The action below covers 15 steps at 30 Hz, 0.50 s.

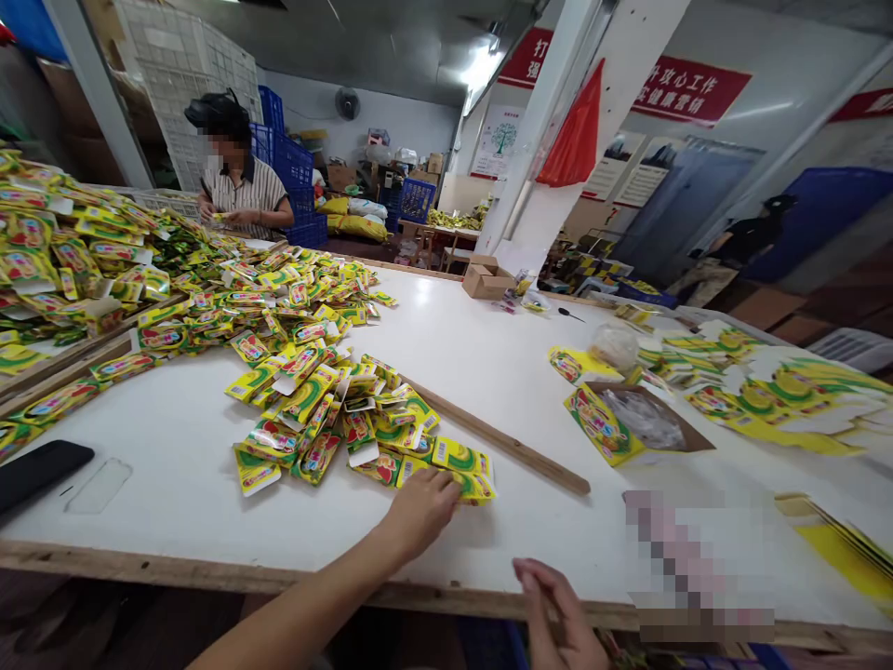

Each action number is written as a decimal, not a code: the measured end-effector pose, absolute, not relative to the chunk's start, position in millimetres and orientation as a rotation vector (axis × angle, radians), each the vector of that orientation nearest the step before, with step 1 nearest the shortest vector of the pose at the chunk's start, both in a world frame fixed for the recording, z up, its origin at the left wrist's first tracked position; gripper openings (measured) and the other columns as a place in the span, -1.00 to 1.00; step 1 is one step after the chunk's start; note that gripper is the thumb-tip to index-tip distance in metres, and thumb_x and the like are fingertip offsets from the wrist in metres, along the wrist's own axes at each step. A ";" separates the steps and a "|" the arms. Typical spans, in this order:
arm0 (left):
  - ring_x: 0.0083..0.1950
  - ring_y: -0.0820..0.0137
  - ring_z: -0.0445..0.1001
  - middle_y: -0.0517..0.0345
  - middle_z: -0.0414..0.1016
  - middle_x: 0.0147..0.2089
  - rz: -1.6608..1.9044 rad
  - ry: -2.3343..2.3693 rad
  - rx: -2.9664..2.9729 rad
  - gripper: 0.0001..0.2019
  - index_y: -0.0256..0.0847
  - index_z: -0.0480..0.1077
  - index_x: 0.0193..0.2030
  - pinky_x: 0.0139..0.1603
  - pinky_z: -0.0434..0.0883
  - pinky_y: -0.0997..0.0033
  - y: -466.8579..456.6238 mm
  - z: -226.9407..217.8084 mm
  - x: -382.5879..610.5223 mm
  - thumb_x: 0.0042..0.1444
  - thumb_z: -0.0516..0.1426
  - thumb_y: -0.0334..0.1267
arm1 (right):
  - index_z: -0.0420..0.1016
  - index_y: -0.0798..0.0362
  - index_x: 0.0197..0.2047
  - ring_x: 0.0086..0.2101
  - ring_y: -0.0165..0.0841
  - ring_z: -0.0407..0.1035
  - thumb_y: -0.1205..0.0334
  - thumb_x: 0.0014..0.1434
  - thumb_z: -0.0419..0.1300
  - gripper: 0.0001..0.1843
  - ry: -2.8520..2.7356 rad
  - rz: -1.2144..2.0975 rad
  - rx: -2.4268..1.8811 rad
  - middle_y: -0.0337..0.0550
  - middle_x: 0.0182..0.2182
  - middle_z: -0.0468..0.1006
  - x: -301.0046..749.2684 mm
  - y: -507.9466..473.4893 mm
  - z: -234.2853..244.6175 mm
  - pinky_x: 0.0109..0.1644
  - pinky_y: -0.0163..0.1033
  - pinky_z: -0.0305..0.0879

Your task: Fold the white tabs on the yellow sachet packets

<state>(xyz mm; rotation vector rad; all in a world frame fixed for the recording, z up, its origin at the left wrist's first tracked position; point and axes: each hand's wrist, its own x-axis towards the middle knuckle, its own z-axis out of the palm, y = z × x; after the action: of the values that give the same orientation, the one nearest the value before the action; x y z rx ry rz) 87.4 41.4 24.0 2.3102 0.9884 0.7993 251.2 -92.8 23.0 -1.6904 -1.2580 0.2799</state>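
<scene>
My left hand is at the near right end of a heap of small printed cartons. Its fingers are bent and closed over a yellow-green carton in a short row there. The palm hides part of that row. Close to the table's front edge, my right hand has its thumb and fingers apart, with nothing seen between them. Some cartons in the heap have white end flaps sticking out. A wooden strip lies on the white table just beyond the row.
A larger printed box holding clear plastic stands right, beside flat printed cardboard. At left are a phone and a bigger carton pile. A co-worker sits across the table. A small brown box stands near the pillar.
</scene>
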 end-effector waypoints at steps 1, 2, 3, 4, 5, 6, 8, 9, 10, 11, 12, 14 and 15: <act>0.00 0.17 0.49 -0.01 0.54 -0.07 0.826 1.004 2.285 -0.78 -0.14 0.40 -0.10 0.04 0.40 0.12 39.0 24.9 78.1 0.17 0.08 -0.48 | 0.52 0.04 -0.25 -0.22 -0.18 0.45 -0.07 0.20 0.12 -0.65 -1.241 0.344 -1.662 -0.07 -0.28 0.57 237.9 -83.8 19.4 -0.11 -0.21 0.37; -0.01 0.20 0.50 0.00 0.54 -0.05 0.884 1.018 2.216 -0.80 -0.14 0.38 -0.07 0.02 0.42 0.18 35.0 25.3 67.3 0.21 0.05 -0.44 | 0.52 0.05 -0.23 -0.22 -0.19 0.46 -0.06 0.20 0.13 -0.66 -1.221 0.403 -1.632 -0.07 -0.26 0.58 226.4 -75.3 15.9 -0.13 -0.21 0.38; -0.02 0.23 0.51 0.00 0.52 -0.04 0.964 1.025 2.100 -0.80 -0.14 0.35 -0.03 -0.01 0.44 0.24 29.5 25.1 56.1 0.24 0.03 -0.39 | 0.51 0.05 -0.20 -0.21 -0.19 0.46 -0.04 0.19 0.15 -0.67 -1.204 0.462 -1.591 -0.05 -0.23 0.58 216.0 -67.5 12.5 -0.13 -0.22 0.40; -0.04 0.26 0.51 0.01 0.51 -0.04 1.055 1.021 1.940 -0.80 -0.13 0.31 0.01 -0.05 0.45 0.29 23.0 24.3 45.3 0.26 0.02 -0.35 | 0.50 0.06 -0.17 -0.19 -0.19 0.47 -0.02 0.19 0.16 -0.67 -1.185 0.527 -1.536 -0.04 -0.20 0.57 206.3 -60.2 9.5 -0.13 -0.21 0.42; -0.06 0.28 0.52 0.02 0.50 -0.04 1.131 1.002 1.765 -0.78 -0.13 0.26 0.04 -0.09 0.47 0.33 16.0 22.8 35.2 0.27 0.02 -0.31 | 0.47 0.06 -0.13 -0.18 -0.20 0.48 0.00 0.18 0.17 -0.68 -1.167 0.595 -1.468 -0.03 -0.17 0.57 196.8 -53.5 6.7 -0.13 -0.21 0.43; -0.08 0.29 0.53 0.04 0.48 -0.06 1.184 0.972 1.607 -0.76 -0.12 0.23 0.07 -0.12 0.48 0.35 9.0 20.8 26.0 0.27 0.04 -0.28 | 0.45 0.06 -0.11 -0.17 -0.20 0.48 0.01 0.18 0.18 -0.68 -1.153 0.663 -1.396 -0.02 -0.16 0.56 187.5 -47.4 4.4 -0.13 -0.21 0.44; -0.09 0.32 0.52 0.07 0.45 -0.07 1.202 0.919 1.447 -0.73 -0.09 0.19 0.09 -0.11 0.47 0.36 -3.0 16.3 10.4 0.26 0.06 -0.25 | 0.40 0.04 -0.07 -0.18 -0.23 0.50 0.06 0.18 0.19 -0.70 -1.130 0.768 -1.288 -0.04 -0.19 0.57 169.6 -37.5 0.8 -0.13 -0.22 0.46; -0.07 0.32 0.51 0.08 0.44 -0.05 1.186 0.908 1.433 -0.71 -0.07 0.17 0.10 -0.07 0.46 0.34 -7.6 14.2 3.4 0.27 0.06 -0.25 | 0.39 0.02 -0.06 -0.19 -0.25 0.50 0.08 0.18 0.20 -0.71 -1.131 0.801 -1.262 -0.07 -0.21 0.57 161.6 -33.8 -0.6 -0.14 -0.24 0.46; -0.05 0.32 0.49 0.09 0.43 -0.03 1.170 0.904 1.435 -0.71 -0.04 0.16 0.11 -0.03 0.44 0.33 -11.2 12.6 -3.3 0.27 0.06 -0.25 | 0.38 0.01 -0.05 -0.20 -0.26 0.50 0.10 0.18 0.20 -0.71 -1.144 0.822 -1.249 -0.09 -0.22 0.57 154.6 -31.0 -2.0 -0.14 -0.25 0.45; -0.03 0.32 0.48 0.09 0.43 -0.01 1.154 0.909 1.443 -0.69 -0.02 0.14 0.13 -0.01 0.43 0.32 -13.7 11.4 -9.8 0.27 0.05 -0.26 | 0.38 0.00 -0.03 -0.20 -0.27 0.50 0.12 0.19 0.20 -0.70 -1.167 0.837 -1.238 -0.10 -0.22 0.57 148.8 -29.0 -3.4 -0.13 -0.26 0.45; -0.04 0.33 0.48 0.09 0.43 0.01 1.136 0.923 1.447 -0.67 0.00 0.12 0.16 -0.01 0.43 0.32 -15.4 10.6 -16.3 0.28 0.05 -0.26 | 0.36 -0.01 0.00 -0.19 -0.28 0.50 0.14 0.20 0.20 -0.69 -1.200 0.855 -1.224 -0.11 -0.21 0.57 144.1 -27.6 -4.8 -0.11 -0.26 0.44; -0.08 0.33 0.49 0.09 0.44 0.02 1.091 0.971 1.452 -0.61 0.02 0.08 0.22 -0.07 0.44 0.34 -16.7 10.0 -28.6 0.28 0.05 -0.26 | 0.34 -0.03 0.06 -0.17 -0.28 0.49 0.17 0.23 0.16 -0.68 -1.277 0.887 -1.194 -0.11 -0.16 0.56 137.6 -26.5 -7.3 -0.08 -0.25 0.43; -0.11 0.33 0.50 0.09 0.46 0.01 1.061 0.999 1.456 -0.59 0.02 0.09 0.24 -0.12 0.45 0.37 -16.5 10.1 -34.3 0.27 0.05 -0.26 | 0.34 -0.04 0.08 -0.16 -0.28 0.49 0.18 0.24 0.15 -0.67 -1.314 0.897 -1.185 -0.10 -0.13 0.56 135.4 -26.3 -8.1 -0.07 -0.24 0.42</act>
<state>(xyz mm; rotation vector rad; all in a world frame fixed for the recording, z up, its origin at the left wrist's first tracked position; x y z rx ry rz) -34.3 -16.5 10.1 1.4563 0.9987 1.0614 135.4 -26.3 -8.1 -1.1846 -1.3142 0.8973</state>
